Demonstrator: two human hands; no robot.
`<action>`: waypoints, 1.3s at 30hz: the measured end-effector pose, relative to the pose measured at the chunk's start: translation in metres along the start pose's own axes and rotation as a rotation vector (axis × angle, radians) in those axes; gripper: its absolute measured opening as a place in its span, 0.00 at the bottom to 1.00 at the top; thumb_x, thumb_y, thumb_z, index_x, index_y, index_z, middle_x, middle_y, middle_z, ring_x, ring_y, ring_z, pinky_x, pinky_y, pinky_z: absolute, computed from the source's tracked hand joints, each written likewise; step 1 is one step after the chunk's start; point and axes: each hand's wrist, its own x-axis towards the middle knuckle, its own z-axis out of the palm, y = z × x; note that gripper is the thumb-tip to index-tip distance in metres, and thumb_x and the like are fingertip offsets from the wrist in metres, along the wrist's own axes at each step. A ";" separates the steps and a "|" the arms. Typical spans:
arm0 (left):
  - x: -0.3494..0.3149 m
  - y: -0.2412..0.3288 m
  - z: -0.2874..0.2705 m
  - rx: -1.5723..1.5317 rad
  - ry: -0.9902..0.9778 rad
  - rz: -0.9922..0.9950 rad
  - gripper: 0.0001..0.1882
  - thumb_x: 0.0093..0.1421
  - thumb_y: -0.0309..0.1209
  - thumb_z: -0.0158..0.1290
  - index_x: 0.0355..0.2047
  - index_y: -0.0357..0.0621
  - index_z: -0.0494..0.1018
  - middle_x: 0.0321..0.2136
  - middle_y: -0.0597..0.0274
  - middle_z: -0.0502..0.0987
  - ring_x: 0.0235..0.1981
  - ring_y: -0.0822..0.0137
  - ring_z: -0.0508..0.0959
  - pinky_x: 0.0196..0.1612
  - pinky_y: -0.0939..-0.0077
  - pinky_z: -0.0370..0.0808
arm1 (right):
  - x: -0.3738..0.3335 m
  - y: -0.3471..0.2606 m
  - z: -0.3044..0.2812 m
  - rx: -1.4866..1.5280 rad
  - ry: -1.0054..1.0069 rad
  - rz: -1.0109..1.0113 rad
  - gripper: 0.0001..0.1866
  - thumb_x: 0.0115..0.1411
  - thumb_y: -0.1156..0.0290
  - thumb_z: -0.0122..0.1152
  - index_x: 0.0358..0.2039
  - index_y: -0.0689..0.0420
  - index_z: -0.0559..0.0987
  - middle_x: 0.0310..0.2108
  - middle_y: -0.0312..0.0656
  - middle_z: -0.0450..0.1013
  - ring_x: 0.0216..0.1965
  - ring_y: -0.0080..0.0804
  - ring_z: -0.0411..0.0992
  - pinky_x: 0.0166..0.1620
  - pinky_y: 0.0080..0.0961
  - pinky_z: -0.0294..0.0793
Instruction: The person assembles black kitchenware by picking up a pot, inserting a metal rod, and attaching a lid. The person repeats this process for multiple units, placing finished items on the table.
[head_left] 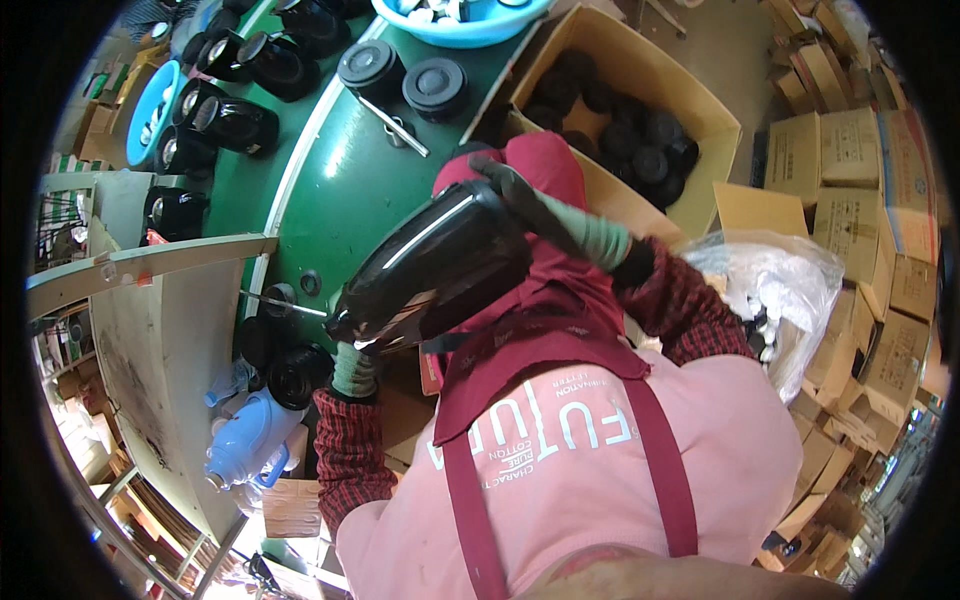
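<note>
A long, glossy black jug body (440, 265) lies tilted across my lap, its narrow end toward the lower left. My right hand (525, 205), in a dark glove with a pale green cuff, is closed over its upper right end. At the narrow end, my left hand (352, 345) grips it from below, with most of the fingers hidden behind the jug body. A thin metal rod (285, 303) reaches to that same end; whether my left hand holds it I cannot tell. A small black ring (311, 282) lies nearby on the green table (330, 180).
Two round black lids (436, 88) and a metal rod (395, 125) lie on the table. Several black jugs (240, 122) stand farther left. A carton (720, 130) of black parts sits at right. A pale blue jug (250, 440) stands left, below a blue basin (152, 115).
</note>
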 end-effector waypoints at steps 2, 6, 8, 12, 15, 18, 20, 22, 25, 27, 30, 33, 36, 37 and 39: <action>0.005 0.004 0.008 0.026 0.002 -0.011 0.39 0.57 0.47 0.64 0.61 0.31 0.69 0.54 0.49 0.78 0.52 0.58 0.80 0.58 0.65 0.76 | -0.002 0.010 0.010 0.104 0.002 -0.297 0.29 0.73 0.51 0.51 0.64 0.59 0.68 0.46 0.43 0.79 0.50 0.32 0.78 0.58 0.33 0.76; 0.046 0.067 0.014 0.358 -0.035 0.176 0.38 0.53 0.43 0.69 0.59 0.31 0.73 0.50 0.52 0.81 0.49 0.61 0.82 0.56 0.68 0.77 | -0.003 -0.009 0.003 0.464 -0.110 0.100 0.30 0.74 0.51 0.51 0.67 0.57 0.66 0.57 0.44 0.72 0.58 0.34 0.72 0.63 0.33 0.70; 0.045 0.074 0.011 0.491 -0.088 0.228 0.38 0.53 0.41 0.69 0.59 0.31 0.73 0.47 0.52 0.82 0.48 0.62 0.82 0.56 0.69 0.77 | 0.001 -0.022 -0.009 0.543 -0.165 0.332 0.31 0.74 0.52 0.50 0.69 0.57 0.64 0.64 0.45 0.66 0.64 0.33 0.66 0.66 0.31 0.66; 0.017 0.009 0.004 0.244 -0.024 0.166 0.36 0.55 0.42 0.66 0.60 0.34 0.73 0.48 0.51 0.81 0.47 0.57 0.83 0.55 0.67 0.77 | 0.008 0.006 0.004 -0.146 -0.018 -0.671 0.27 0.77 0.56 0.45 0.69 0.59 0.63 0.65 0.41 0.65 0.65 0.29 0.63 0.64 0.24 0.64; 0.045 0.078 0.032 0.596 -0.031 0.278 0.31 0.55 0.40 0.65 0.56 0.34 0.76 0.46 0.47 0.82 0.43 0.56 0.84 0.48 0.67 0.79 | -0.001 0.006 -0.015 0.243 -0.107 -0.157 0.26 0.77 0.59 0.45 0.69 0.59 0.63 0.65 0.40 0.65 0.65 0.28 0.63 0.65 0.23 0.64; 0.049 0.072 0.024 0.523 -0.036 0.249 0.26 0.57 0.36 0.62 0.54 0.33 0.78 0.43 0.46 0.82 0.43 0.54 0.84 0.47 0.68 0.79 | -0.013 -0.026 0.002 0.363 -0.012 0.065 0.26 0.76 0.61 0.45 0.69 0.59 0.63 0.67 0.42 0.63 0.66 0.30 0.62 0.67 0.24 0.61; 0.032 0.028 0.017 -0.177 0.161 -0.178 0.25 0.57 0.33 0.60 0.54 0.34 0.78 0.44 0.46 0.82 0.44 0.53 0.84 0.50 0.69 0.78 | -0.011 -0.006 0.006 0.002 -0.145 -0.469 0.27 0.76 0.59 0.46 0.69 0.60 0.62 0.69 0.45 0.60 0.67 0.37 0.61 0.70 0.31 0.56; 0.030 0.035 0.018 0.095 0.057 0.011 0.26 0.56 0.32 0.60 0.55 0.34 0.77 0.45 0.46 0.82 0.45 0.52 0.84 0.51 0.68 0.77 | -0.007 0.005 0.005 -0.093 -0.095 -0.649 0.28 0.76 0.57 0.46 0.69 0.60 0.62 0.70 0.46 0.58 0.68 0.39 0.61 0.72 0.34 0.55; 0.059 0.089 0.022 0.744 -0.192 0.417 0.28 0.54 0.31 0.60 0.56 0.34 0.76 0.46 0.46 0.81 0.46 0.51 0.83 0.52 0.67 0.77 | 0.003 0.011 -0.016 0.188 -0.174 -0.168 0.29 0.76 0.53 0.45 0.69 0.60 0.62 0.71 0.45 0.58 0.68 0.36 0.61 0.71 0.32 0.57; 0.054 0.089 0.018 0.574 -0.144 0.372 0.27 0.52 0.27 0.61 0.54 0.34 0.78 0.48 0.51 0.81 0.46 0.57 0.83 0.53 0.67 0.78 | -0.006 -0.015 -0.009 0.603 -0.191 0.323 0.31 0.75 0.50 0.46 0.68 0.59 0.64 0.72 0.43 0.57 0.68 0.32 0.61 0.70 0.30 0.59; -0.038 -0.063 -0.036 -0.492 -0.071 -0.475 0.39 0.56 0.41 0.61 0.65 0.36 0.66 0.57 0.52 0.75 0.58 0.53 0.73 0.62 0.57 0.69 | -0.014 -0.021 0.009 -0.023 -0.092 -0.426 0.33 0.75 0.47 0.46 0.69 0.59 0.64 0.72 0.42 0.55 0.69 0.31 0.60 0.70 0.29 0.58; -0.032 -0.064 -0.044 0.501 -0.180 0.125 0.39 0.57 0.43 0.64 0.65 0.37 0.67 0.56 0.52 0.76 0.57 0.54 0.75 0.60 0.59 0.72 | -0.018 -0.022 0.019 -0.316 -0.140 -0.814 0.31 0.75 0.52 0.45 0.70 0.58 0.62 0.71 0.42 0.57 0.69 0.31 0.59 0.70 0.28 0.57; 0.038 0.044 0.021 0.379 0.034 0.252 0.34 0.52 0.39 0.67 0.59 0.41 0.74 0.52 0.52 0.79 0.48 0.53 0.83 0.50 0.65 0.80 | 0.002 0.002 0.005 0.117 -0.041 -0.402 0.28 0.75 0.69 0.46 0.73 0.54 0.57 0.69 0.43 0.60 0.68 0.31 0.61 0.71 0.27 0.57; 0.060 0.076 0.021 0.677 -0.067 0.333 0.32 0.49 0.38 0.67 0.54 0.39 0.78 0.49 0.50 0.81 0.44 0.52 0.84 0.48 0.68 0.80 | 0.002 0.006 -0.003 0.100 -0.047 -0.256 0.27 0.75 0.65 0.46 0.72 0.56 0.59 0.67 0.41 0.63 0.66 0.29 0.62 0.69 0.26 0.59; 0.065 0.101 0.011 1.035 -0.340 0.497 0.32 0.48 0.37 0.67 0.53 0.34 0.78 0.46 0.47 0.82 0.43 0.52 0.85 0.48 0.68 0.79 | -0.002 0.033 -0.018 0.045 -0.140 -0.158 0.26 0.76 0.59 0.46 0.69 0.57 0.62 0.63 0.39 0.66 0.63 0.27 0.64 0.65 0.25 0.64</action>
